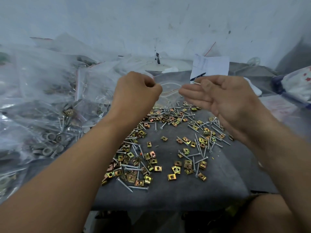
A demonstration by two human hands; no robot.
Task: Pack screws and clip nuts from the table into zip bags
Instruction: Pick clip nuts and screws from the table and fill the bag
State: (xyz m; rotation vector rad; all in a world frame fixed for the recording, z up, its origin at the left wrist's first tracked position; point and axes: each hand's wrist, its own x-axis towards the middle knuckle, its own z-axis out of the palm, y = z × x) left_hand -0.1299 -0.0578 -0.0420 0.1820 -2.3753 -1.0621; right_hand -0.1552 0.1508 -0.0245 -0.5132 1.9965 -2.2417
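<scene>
Your left hand (137,91) is fisted, pinching the zip bag (170,93) mouth at frame center; contents unclear. Right hand (223,100) w/ fingers loosely open, thumb pressing a screw (196,83). Screws (133,167) & clip nuts (175,169) scattered below; filled bags (47,105) piled at left.

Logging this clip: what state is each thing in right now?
Zip bag: held up between both hands, mouth open.
Left hand: fist closed, pinching the bag's edge.
Right hand: fingers extended, thumb pinching a screw at the bag's mouth.
Screws: loose, scattered on the table.
Clip nuts: loose, scattered among the screws.
Filled bags: piled at left.
</scene>
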